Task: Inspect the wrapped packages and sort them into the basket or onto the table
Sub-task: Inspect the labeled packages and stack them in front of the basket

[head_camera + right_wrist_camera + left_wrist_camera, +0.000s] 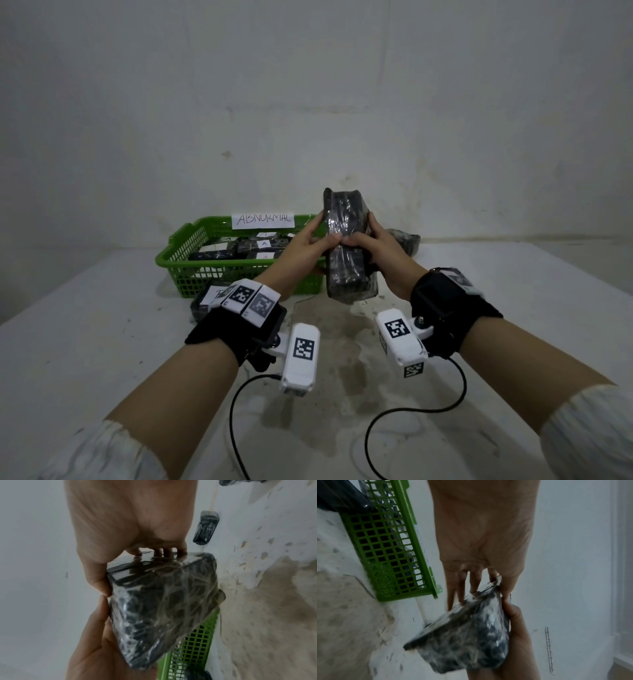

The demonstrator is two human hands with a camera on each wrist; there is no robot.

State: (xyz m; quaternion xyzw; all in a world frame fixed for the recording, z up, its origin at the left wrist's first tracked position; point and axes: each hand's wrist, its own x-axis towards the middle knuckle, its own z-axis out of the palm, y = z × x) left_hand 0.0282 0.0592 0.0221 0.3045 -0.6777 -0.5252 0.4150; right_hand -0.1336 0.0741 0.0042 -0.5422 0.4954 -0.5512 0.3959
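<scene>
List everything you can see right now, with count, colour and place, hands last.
held package: one, black in clear wrap, in the air between both hands
basket: one, green, on the table's far left, tagged ABNORMAL
packages in basket: several, black, white labels; exact count unclear
labelled package: one, black, before the basket
package behind hands: one, black, on the table
table: one, white, stained
left hand: grip on held package
right hand: grip on held package
</scene>
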